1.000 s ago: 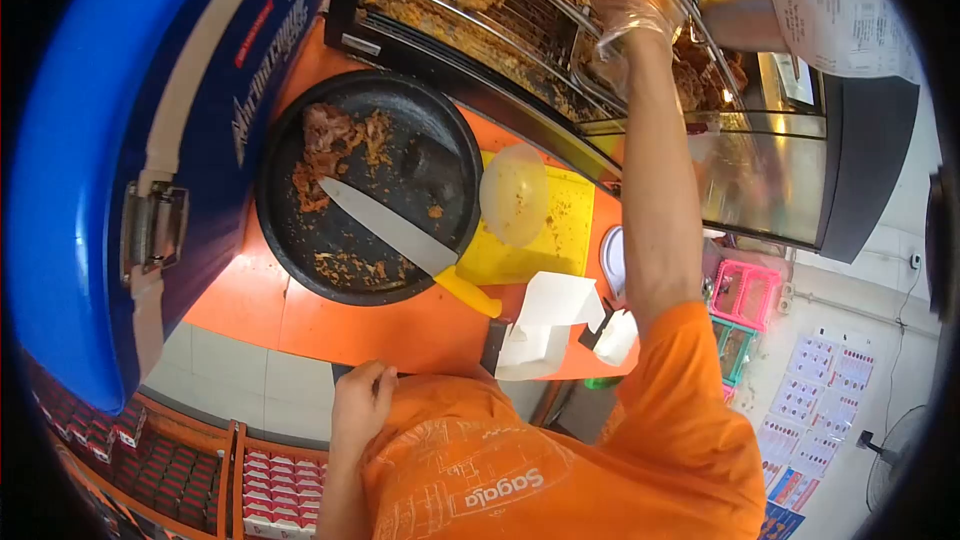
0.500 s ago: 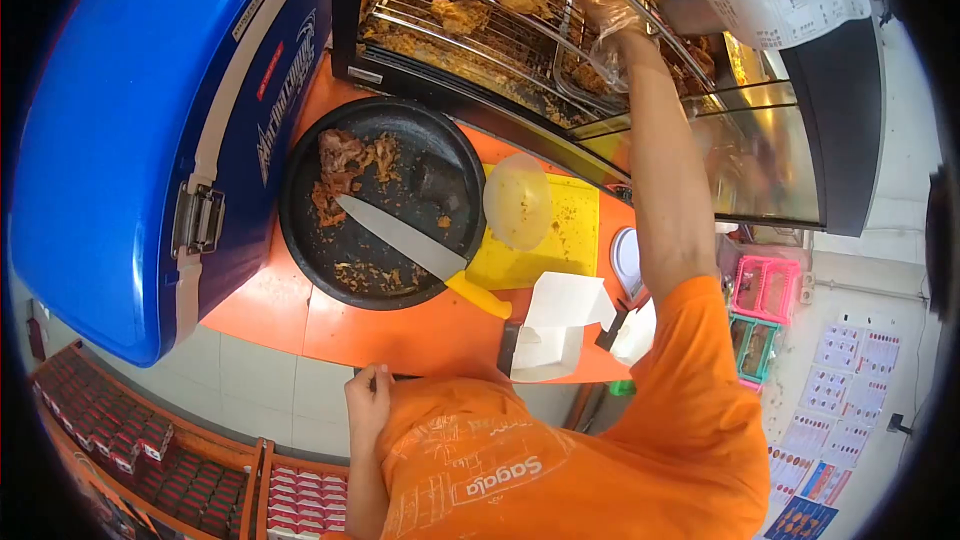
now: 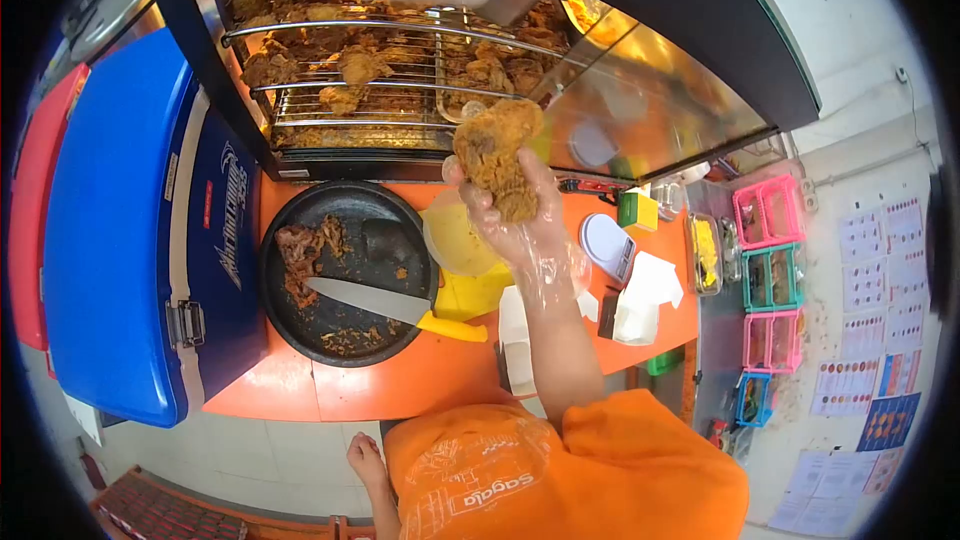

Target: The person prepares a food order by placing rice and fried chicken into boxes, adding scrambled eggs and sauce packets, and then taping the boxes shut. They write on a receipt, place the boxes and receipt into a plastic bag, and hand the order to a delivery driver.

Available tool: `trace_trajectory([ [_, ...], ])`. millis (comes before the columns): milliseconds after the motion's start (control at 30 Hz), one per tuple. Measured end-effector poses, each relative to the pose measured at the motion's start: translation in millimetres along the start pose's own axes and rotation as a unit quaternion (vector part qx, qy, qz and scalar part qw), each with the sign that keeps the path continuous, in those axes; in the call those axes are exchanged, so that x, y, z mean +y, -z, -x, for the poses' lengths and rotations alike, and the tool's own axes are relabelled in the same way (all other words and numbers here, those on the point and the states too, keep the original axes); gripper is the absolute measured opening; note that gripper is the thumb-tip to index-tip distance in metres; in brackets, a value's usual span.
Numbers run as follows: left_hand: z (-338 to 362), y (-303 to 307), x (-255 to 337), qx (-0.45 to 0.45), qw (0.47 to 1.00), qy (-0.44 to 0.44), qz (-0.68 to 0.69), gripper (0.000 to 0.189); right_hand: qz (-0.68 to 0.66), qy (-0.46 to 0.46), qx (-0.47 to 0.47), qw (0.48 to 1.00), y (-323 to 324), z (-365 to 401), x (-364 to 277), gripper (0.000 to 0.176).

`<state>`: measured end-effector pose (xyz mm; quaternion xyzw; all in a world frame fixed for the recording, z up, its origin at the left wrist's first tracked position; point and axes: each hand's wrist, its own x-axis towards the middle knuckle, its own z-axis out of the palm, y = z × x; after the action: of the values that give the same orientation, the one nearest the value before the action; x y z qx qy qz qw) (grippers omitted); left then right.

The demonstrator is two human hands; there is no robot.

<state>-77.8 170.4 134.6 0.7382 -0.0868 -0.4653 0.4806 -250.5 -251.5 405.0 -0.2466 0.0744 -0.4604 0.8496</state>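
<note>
My right hand, in a clear plastic glove, grips a large piece of fried chicken in front of the display case. Low at the left, my left hand hangs beside the orange shirt with its fingers curled; whatever they hold, if anything, is too small to name. A knife with a yellow handle lies across a round black pan that holds meat and crumbs. Metal racks in the case bear more fried chicken.
Right of the pan are a yellow board with a translucent round item, open white boxes and a round white-topped device. A blue cooler stands at the left. Coloured baskets line the right side.
My right hand has come out of the case and down, now with a piece of chicken in its grip. The view has shifted. My left hand stays low with curled fingers.
</note>
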Motion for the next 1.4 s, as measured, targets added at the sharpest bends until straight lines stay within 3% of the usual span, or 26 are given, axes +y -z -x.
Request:
trace_trajectory([
  [67, -1, 3, -3, -0.014, 1.000, -0.016, -0.014, 0.039, 0.020, 0.026, -0.003, 0.999, -15, 15, -3, 0.055],
  [133, -3, 3, -8, -0.006, 1.000, -0.020, -0.014, 0.038, 0.200, 0.056, -0.014, 0.978, -34, 29, -13, 0.048],
  [167, -2, 5, -13, 0.008, 1.000, -0.021, -0.011, 0.038, 0.199, 0.051, -0.014, 0.979, -41, 31, -16, 0.048],
  [200, -1, 6, -12, 0.006, 0.998, -0.042, -0.047, 0.036, 0.480, 0.175, -0.053, 0.858, -47, 29, -16, 0.046],
  [267, 7, 5, -9, 0.017, 0.993, -0.070, -0.096, 0.034, 0.759, 0.231, -0.145, 0.591, -51, 23, -7, 0.047],
  [300, 8, 7, -13, 0.018, 0.990, -0.083, -0.115, 0.032, 0.739, 0.210, -0.163, 0.619, -45, 23, 18, 0.047],
  [367, 9, 3, -17, 0.034, 0.989, -0.106, -0.097, 0.031, 0.738, 0.074, -0.223, 0.632, -26, 26, 66, 0.048],
  [400, 9, 0, -14, 0.050, 0.989, -0.093, -0.103, 0.031, 0.795, 0.020, -0.241, 0.557, 9, 36, 101, 0.050],
  [467, 13, 1, -9, 0.067, 0.988, -0.078, -0.112, 0.032, 0.799, -0.035, -0.233, 0.554, 35, 45, 167, 0.052],
  [533, 17, 0, -7, 0.058, 0.994, -0.064, -0.073, 0.036, 0.810, -0.091, -0.216, 0.538, 55, 58, 195, 0.053],
  [600, 22, 7, -19, 0.080, 0.993, -0.065, -0.057, 0.037, 0.874, -0.034, -0.108, 0.473, 72, 72, 202, 0.055],
  [667, 30, 13, -33, 0.100, 0.992, -0.065, -0.034, 0.038, 0.900, -0.194, -0.008, 0.391, 79, 90, 174, 0.053],
  [700, 32, 16, -39, 0.096, 0.995, -0.029, -0.019, 0.039, 0.903, -0.193, -0.005, 0.385, 90, 94, 163, 0.053],
  [767, 32, 13, -39, 0.083, 0.996, 0.006, -0.010, 0.039, 0.881, -0.373, 0.023, 0.292, 114, 110, 152, 0.051],
  [833, 26, 2, -26, 0.044, 0.993, -0.039, -0.104, 0.039, 0.871, -0.398, -0.001, 0.287, 120, 106, 145, 0.053],
  [900, 17, -3, -20, 0.036, 0.993, -0.060, -0.092, 0.039, 0.860, -0.421, -0.036, 0.285, 120, 110, 133, 0.056],
  [967, 7, -7, -12, 0.047, 0.993, -0.080, -0.078, 0.039, 0.919, -0.237, -0.020, 0.316, 112, 128, 105, 0.051],
  [1033, 7, -3, -6, 0.054, 0.992, -0.094, -0.061, 0.039, 0.930, -0.186, 0.016, 0.317, 90, 138, 46, 0.046],
  [1100, 9, 2, -17, 0.065, 0.993, -0.074, -0.065, 0.039, 0.935, -0.180, 0.038, 0.305, 108, 145, -28, 0.040],
  [1133, 11, 2, -22, 0.067, 0.994, -0.056, -0.066, 0.039, 0.953, -0.082, 0.015, 0.291, 132, 158, -64, 0.037],
  [1167, 16, 2, -21, 0.077, 0.993, -0.055, -0.063, 0.039, 0.936, -0.178, 0.060, 0.299, 116, 150, -89, 0.032],
  [1200, 20, 2, -15, 0.083, 0.992, -0.053, -0.079, 0.039, 0.953, -0.148, 0.048, 0.262, 153, 160, -116, 0.027],
  [1333, 22, 3, -21, 0.106, 0.989, -0.059, -0.079, 0.039, 0.937, -0.127, 0.095, 0.311, 236, 194, -137, 0.026],
  [1400, 26, 6, -27, 0.121, 0.988, -0.052, -0.078, 0.039, 0.932, -0.257, 0.135, 0.215, 248, 193, -129, 0.029],
])
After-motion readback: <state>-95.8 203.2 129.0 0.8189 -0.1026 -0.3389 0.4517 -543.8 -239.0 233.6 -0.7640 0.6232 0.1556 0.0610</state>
